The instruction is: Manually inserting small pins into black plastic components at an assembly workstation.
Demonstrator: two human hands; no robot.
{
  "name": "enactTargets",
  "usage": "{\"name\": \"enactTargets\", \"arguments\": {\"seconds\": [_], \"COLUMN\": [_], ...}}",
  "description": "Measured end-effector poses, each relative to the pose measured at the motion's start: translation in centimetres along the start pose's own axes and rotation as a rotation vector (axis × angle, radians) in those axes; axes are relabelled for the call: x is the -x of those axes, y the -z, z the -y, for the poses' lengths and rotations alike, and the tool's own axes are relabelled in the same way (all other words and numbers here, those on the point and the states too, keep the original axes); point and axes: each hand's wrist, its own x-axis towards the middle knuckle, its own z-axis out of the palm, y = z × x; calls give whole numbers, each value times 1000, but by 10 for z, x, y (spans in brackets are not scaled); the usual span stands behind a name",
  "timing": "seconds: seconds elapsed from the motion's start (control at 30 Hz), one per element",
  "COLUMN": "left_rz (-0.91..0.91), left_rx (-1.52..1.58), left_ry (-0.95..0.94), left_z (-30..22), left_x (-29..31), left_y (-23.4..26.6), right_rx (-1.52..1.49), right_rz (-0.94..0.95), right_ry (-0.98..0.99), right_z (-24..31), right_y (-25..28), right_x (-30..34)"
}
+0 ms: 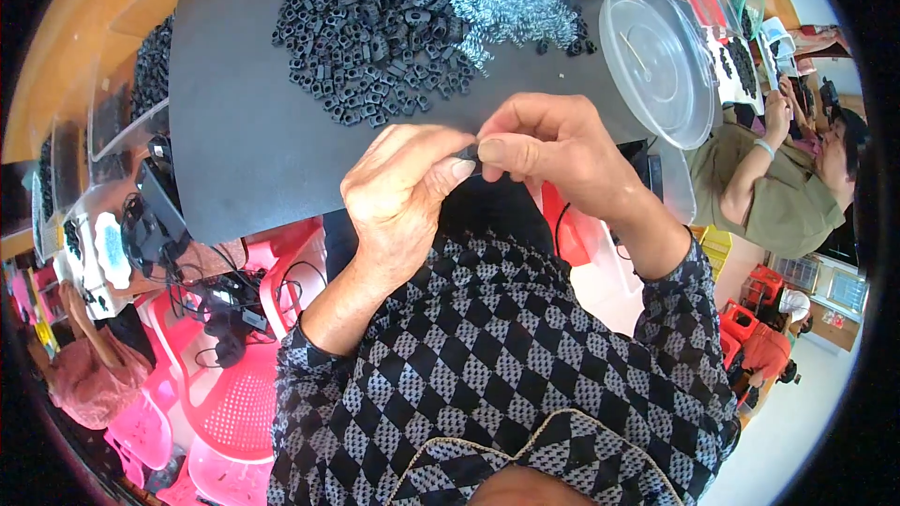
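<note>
My left hand (398, 187) is closed, pinching a small black plastic part (472, 154) between thumb and forefinger over the table's near edge. At the same part meet the thumb and forefinger of my right hand (562, 145), closed in a pinch. Whether they grip the part itself or something tiny against it is hidden by the fingertips. Beyond my hands a large heap of similar black plastic parts (375, 33) spreads over the dark table (230, 122). A pile of small silvery springs (520, 9) lies on the heap's right side.
A round clear plastic lid (656, 84) with a thin stick (634, 52) on it lies at the table's right. Clear bins of black parts (153, 70) stand at left. Pink chairs (244, 403) and cables are lower left. A co-worker in green (778, 192) sits at right.
</note>
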Motion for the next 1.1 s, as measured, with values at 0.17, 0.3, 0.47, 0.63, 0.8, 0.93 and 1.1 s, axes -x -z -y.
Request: {"name": "enactTargets", "arguments": {"seconds": [0.17,0.3,0.47,0.63,0.8,0.93,1.1], "left_rz": [-54,-63,-68,-65,-76,-103,-102], "left_rx": [-20,37,9,-117,-3,-5,-16], "left_ry": [-54,-94,-143,-191,-106,-136,-120], "left_z": [-3,-8,-13,-10,-15,-17,-15], "left_x": [0,-8,-13,-14,-12,-10,-11], "left_y": [-1,-2,-7,-5,-6,-6,-5], "right_rx": [-293,-497,-523,-580,-614,-652,-644], "right_rz": [156,231,190,206,221,227,209], "right_ry": [-82,-43,24,18,74,66,22], "right_z": [-3,-10,-15,-21,-23,-25,-24], "right_y": [2,1,-7,-8,-12,-18,-19], "right_x": [-2,-5,-6,-8,-6,-1,-5]}}
